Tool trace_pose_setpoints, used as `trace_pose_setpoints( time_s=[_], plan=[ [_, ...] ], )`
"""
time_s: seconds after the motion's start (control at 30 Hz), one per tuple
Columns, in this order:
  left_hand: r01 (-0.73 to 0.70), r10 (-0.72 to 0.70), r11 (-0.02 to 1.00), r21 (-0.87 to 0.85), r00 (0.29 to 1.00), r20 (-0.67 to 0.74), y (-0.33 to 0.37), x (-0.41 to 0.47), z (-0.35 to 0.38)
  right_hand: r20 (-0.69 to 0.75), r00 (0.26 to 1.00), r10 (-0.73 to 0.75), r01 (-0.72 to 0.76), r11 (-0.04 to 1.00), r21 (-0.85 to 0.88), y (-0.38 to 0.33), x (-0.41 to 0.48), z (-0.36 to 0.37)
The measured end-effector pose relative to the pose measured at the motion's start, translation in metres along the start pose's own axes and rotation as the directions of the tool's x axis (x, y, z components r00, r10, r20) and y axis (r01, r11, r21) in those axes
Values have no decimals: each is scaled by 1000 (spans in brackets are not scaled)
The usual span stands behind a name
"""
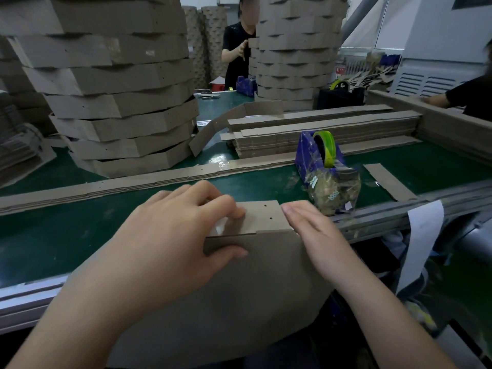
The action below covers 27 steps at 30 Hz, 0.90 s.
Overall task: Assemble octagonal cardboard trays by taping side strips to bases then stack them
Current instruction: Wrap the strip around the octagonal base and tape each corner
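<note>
The left hand [170, 235], fingers curled, pinches the side strip [262, 217] to the base [239, 302], likely seating tape [218, 230], while the right hand [319, 243], fingers straight, braces the end nearest the tape dispenser [322, 161].

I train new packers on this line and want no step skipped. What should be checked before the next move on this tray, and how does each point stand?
1. The side strip meets the base edge: ok, they join between the hands.
2. The left hand holds the strip: ok, fingers on the strip, thumb on the base.
3. The right hand steadies the strip's end: ok, flat, fingers straight.
4. A tape piece across the joint: cannot tell, only a shiny patch shows under the left fingers.
5. The tape dispenser close by: ok, on the belt beyond the right hand, roll loaded.
</note>
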<state>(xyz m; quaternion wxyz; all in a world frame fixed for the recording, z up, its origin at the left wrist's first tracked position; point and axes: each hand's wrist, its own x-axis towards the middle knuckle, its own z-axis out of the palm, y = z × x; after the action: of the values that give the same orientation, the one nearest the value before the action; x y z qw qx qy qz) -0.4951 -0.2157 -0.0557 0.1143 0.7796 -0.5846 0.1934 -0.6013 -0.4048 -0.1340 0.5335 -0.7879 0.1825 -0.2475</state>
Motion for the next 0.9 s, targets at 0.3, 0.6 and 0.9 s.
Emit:
trace_pose_setpoints(
  time_s=[0.3,0.6,0.9],
  plan=[
    [-73,67,994,-85,996,-67,13,1,-9,370,906,207,-168,976,-135,-6,2,-32],
    [0,-53,928,-372,990,-134,-11,-31,2,243,968,-70,57,997,59,-23,6,-58],
    [53,-84,915,-399,995,-60,-33,-56,15,168,975,-143,147,989,-13,-21,-3,-39]
  ],
)
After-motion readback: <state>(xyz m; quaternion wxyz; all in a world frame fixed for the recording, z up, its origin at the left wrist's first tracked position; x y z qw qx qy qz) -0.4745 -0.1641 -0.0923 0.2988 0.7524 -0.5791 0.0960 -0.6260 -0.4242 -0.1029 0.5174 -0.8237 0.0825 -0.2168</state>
